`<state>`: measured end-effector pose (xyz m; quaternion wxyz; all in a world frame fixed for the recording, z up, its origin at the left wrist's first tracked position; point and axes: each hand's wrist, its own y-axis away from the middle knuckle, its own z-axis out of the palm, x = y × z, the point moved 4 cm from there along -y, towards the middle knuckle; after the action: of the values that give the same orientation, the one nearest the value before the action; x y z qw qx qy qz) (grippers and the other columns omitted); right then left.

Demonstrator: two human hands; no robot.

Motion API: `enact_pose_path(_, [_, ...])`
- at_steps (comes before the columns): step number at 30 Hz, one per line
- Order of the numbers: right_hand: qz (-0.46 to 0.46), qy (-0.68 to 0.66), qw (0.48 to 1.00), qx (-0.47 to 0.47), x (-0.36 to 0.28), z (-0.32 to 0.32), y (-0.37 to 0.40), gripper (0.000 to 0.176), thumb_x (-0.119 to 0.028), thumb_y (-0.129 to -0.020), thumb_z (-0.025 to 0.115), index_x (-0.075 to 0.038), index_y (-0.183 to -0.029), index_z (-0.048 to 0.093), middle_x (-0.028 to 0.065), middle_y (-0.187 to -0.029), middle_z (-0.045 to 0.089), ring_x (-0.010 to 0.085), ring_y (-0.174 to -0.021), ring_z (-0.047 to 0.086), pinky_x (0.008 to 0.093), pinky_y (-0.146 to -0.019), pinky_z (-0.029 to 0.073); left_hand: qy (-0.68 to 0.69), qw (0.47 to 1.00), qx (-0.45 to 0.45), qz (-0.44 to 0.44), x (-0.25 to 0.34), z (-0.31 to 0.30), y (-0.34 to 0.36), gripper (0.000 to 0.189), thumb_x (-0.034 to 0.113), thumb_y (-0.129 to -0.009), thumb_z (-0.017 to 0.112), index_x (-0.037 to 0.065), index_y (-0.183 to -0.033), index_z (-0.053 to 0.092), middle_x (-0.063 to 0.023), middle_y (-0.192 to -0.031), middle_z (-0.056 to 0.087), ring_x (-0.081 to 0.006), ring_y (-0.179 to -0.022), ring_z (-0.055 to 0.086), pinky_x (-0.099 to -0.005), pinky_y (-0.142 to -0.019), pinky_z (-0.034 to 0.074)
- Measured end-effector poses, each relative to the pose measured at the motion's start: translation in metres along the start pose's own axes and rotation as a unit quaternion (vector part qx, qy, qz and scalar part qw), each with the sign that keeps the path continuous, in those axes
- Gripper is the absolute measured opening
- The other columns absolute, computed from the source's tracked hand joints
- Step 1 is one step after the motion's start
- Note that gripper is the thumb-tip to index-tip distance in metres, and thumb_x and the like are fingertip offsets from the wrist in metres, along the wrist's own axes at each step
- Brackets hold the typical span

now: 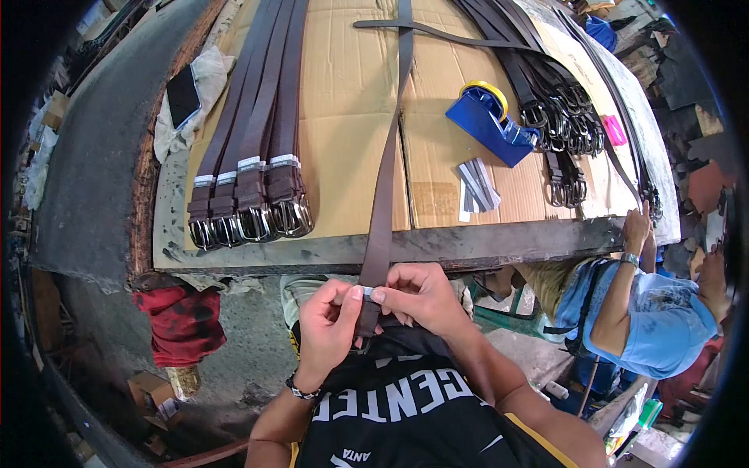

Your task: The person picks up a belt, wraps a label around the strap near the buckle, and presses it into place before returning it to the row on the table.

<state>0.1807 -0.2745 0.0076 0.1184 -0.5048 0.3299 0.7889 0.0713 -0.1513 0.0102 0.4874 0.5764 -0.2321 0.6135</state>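
A dark brown leather belt (382, 195) runs from the far side of the table down over its near edge to my lap. Close to its near end, my left hand (331, 313) is closed on the belt, thumb against a small white label (367, 291). My right hand (421, 296) pinches the same spot from the other side. The near end hangs below my fingers, partly hidden against my dark jersey. Finished-looking belts (261, 148) with silver buckles and similar label bands lie bundled on the left.
Cardboard (335, 117) covers the table. On it stand a blue tape dispenser (491, 129) and grey-white label strips (478, 187). More buckled belts (562, 117) and a pink object (614, 130) lie right. A phone (183, 95) rests left. A person in blue (655, 327) works at the right corner.
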Motion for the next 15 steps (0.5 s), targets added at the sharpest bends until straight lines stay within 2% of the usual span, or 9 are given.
enact_pose_path(7, [-0.01, 0.003, 1.0, 0.007, -0.002, 0.0, -0.003, 0.023, -0.013, -0.091, 0.075, -0.003, -0.077, 0.06, 0.0015, -0.062, 0.061, 0.0032, -0.047, 0.049, 0.0192, -0.041, 0.034, -0.026, 0.999, -0.002, 0.019, 0.004, -0.001, -0.004, 0.021, 0.013, -0.104, 0.055, -0.002, -0.09, 0.058, -0.005, -0.069, 0.065, -0.0076, -0.053, 0.062, -0.02, -0.041, 0.041])
enact_pose_path(10, [-0.015, 0.024, 1.0, -0.002, 0.004, -0.003, -0.005, 0.026, -0.016, -0.092, 0.074, -0.003, -0.076, 0.057, -0.0029, -0.064, 0.058, 0.0009, -0.055, 0.049, 0.0192, -0.047, 0.037, -0.024, 1.0, -0.006, 0.011, 0.002, 0.0, -0.004, 0.021, 0.014, -0.104, 0.055, -0.002, -0.09, 0.059, -0.0047, -0.069, 0.065, -0.0071, -0.052, 0.061, -0.0199, -0.041, 0.041])
enact_pose_path(13, [-0.093, -0.006, 0.996, 0.002, 0.022, -0.001, -0.017, 0.025, -0.013, -0.092, 0.073, -0.005, -0.076, 0.055, -0.0053, -0.067, 0.055, -0.0001, -0.06, 0.049, 0.0191, -0.05, 0.037, -0.032, 0.999, 0.0, 0.004, -0.001, -0.003, -0.006, 0.022, 0.015, -0.105, 0.054, -0.002, -0.093, 0.06, -0.0048, -0.07, 0.065, -0.0068, -0.053, 0.06, -0.0198, -0.041, 0.041])
enact_pose_path(15, [-0.092, -0.014, 0.996, -0.001, 0.015, 0.003, -0.015, 0.024, -0.012, -0.092, 0.072, -0.005, -0.077, 0.055, -0.0057, -0.07, 0.055, -0.0001, -0.063, 0.05, 0.0192, -0.053, 0.037, -0.018, 1.0, 0.01, 0.002, -0.004, -0.005, -0.007, 0.022, 0.015, -0.104, 0.054, -0.002, -0.094, 0.061, -0.0058, -0.071, 0.066, -0.0084, -0.054, 0.061, -0.0201, -0.041, 0.041])
